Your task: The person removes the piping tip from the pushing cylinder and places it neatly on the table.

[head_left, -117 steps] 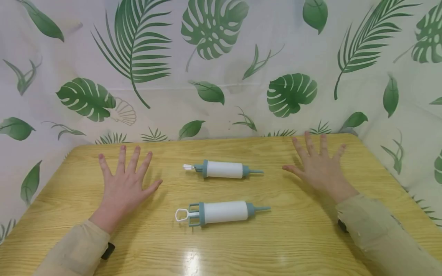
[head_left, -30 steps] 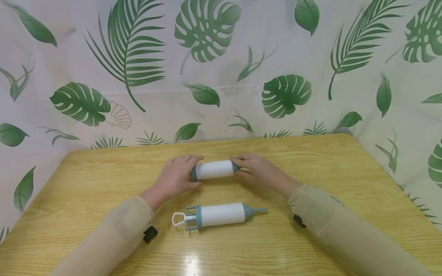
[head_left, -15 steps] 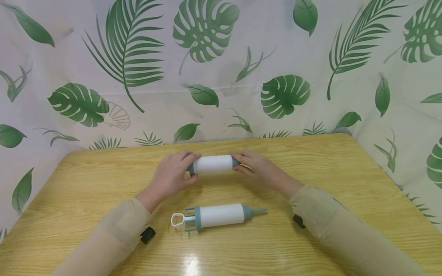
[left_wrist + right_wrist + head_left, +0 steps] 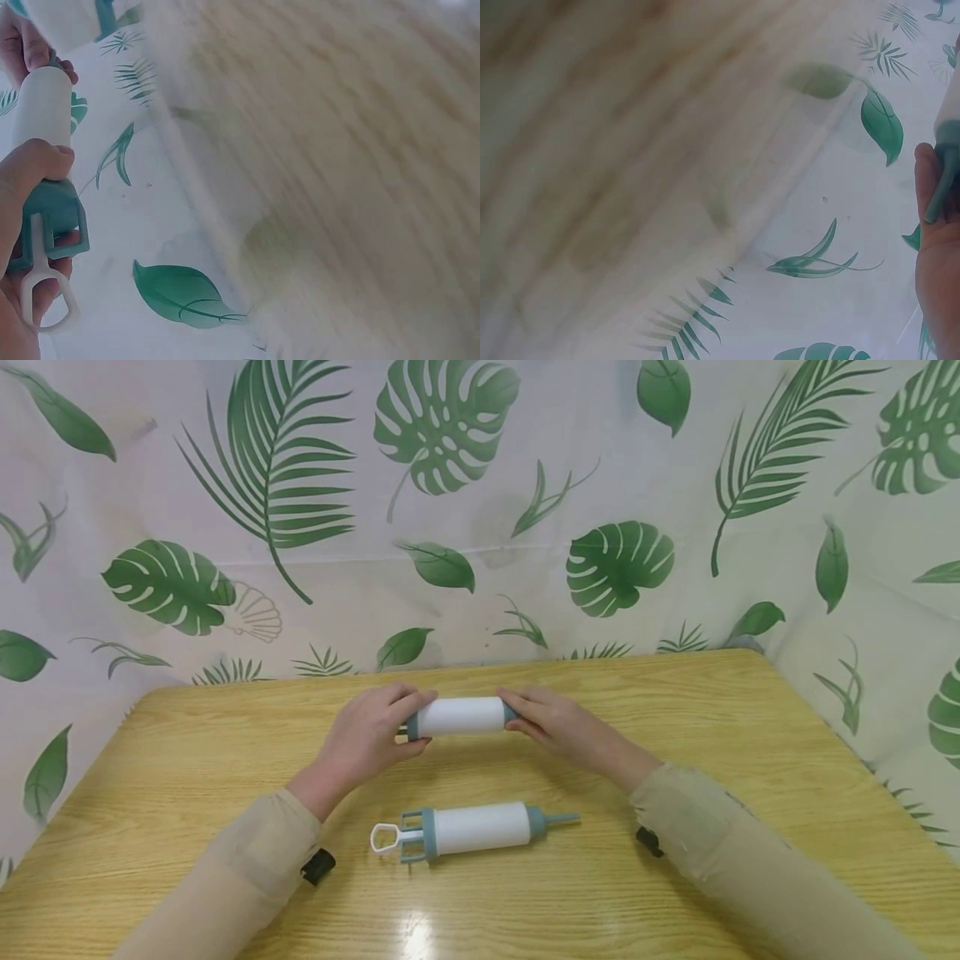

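Note:
Both hands hold one large plastic syringe (image 4: pixel 461 716), lifted over the far part of the table. It has a white barrel and teal ends. My left hand (image 4: pixel 365 731) grips its collar end, thumb and fingers around it; in the left wrist view the white ring handle (image 4: pixel 49 300) of the plunger sticks out beneath that hand. At the other end my right hand (image 4: pixel 558 727) pinches the teal nozzle cap (image 4: pixel 948 139), its thin tip lying over the fingers. A second, similar syringe (image 4: pixel 480 828) lies on the table nearer me, ring handle to the left, nozzle to the right.
The wooden table (image 4: pixel 675 877) reaches to a wall hung with a white leaf-print cloth (image 4: pixel 510 568). Sleeves cover both forearms, and a dark wrist device (image 4: pixel 318 867) shows below the left cuff.
The hands, earlier spread flat on the table, have come together on the far syringe and raised it from the tabletop. Over the last half second they have barely moved. The near syringe stays put.

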The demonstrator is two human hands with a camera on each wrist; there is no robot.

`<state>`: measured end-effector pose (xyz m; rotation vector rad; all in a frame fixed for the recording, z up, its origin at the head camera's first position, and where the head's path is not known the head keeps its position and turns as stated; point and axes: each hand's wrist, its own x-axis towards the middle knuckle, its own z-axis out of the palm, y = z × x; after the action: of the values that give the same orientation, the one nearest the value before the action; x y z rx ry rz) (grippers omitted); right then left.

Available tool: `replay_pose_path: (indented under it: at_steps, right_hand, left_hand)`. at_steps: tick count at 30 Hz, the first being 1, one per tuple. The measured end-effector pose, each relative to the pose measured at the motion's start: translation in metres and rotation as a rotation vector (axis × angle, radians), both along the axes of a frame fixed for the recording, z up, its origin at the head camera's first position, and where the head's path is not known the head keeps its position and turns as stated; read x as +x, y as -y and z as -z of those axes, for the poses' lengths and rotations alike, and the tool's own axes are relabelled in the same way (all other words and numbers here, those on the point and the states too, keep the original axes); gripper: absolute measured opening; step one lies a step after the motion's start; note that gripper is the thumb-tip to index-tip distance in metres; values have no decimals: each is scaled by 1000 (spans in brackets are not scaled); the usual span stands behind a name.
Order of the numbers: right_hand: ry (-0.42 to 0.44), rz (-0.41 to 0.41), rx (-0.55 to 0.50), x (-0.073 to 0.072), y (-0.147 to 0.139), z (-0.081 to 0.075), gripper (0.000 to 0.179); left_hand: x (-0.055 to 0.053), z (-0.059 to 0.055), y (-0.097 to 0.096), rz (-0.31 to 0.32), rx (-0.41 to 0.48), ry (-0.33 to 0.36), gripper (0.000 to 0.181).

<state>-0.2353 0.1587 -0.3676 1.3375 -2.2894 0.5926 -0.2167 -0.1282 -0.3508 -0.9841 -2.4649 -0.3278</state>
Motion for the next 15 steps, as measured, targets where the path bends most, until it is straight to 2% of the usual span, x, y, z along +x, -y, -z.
replay_pose_path:
  at_steps: [8, 15]
  right_hand:
    - [-48, 25, 57, 1, -2, 0, 48]
    - [-118, 14, 91, 2, -1, -1, 49]
  left_hand:
    - [1, -4, -3, -9, 9, 51, 52]
    - [-1, -9, -2, -24, 30, 169, 50]
